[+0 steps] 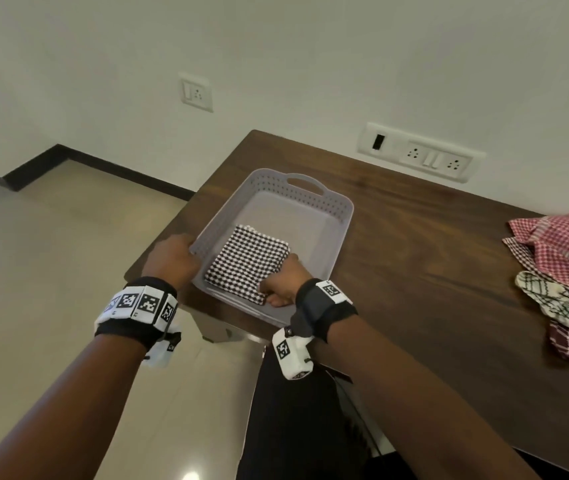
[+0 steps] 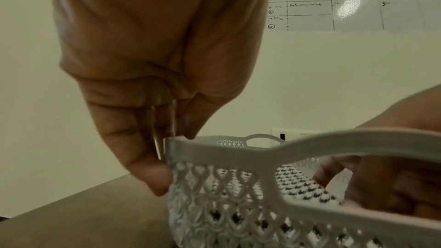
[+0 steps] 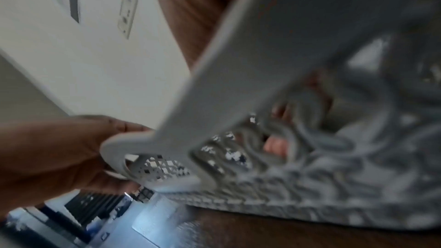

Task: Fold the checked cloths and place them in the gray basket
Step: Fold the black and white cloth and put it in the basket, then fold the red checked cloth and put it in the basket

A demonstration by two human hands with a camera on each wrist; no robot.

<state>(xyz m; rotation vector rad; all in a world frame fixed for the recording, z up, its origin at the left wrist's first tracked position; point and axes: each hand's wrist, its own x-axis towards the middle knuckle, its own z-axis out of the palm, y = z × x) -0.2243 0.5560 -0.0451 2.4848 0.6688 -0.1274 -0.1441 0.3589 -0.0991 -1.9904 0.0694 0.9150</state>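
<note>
folded black-and-white checked cloth (image 1: 248,261): soft, light, limp; pinch at fold, lower centre | right hand (image 1: 285,282) curled on its edge | left hand (image 1: 172,256) gripping gray perforated plastic basket (image 1: 340,216) rim

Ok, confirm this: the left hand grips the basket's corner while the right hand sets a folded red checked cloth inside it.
Wrong colour: the folded cloth in the gray basket is black-and-white checked, as the head view shows. The left hand does grip the corner, and the right hand is on the cloth.

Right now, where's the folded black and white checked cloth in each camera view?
Head: black and white checked cloth center, inside gray basket.
Left wrist: lower right, behind the basket's near wall.
Right wrist: blurred specks through the lattice.
Shared landmark: the basket's rim.
</note>
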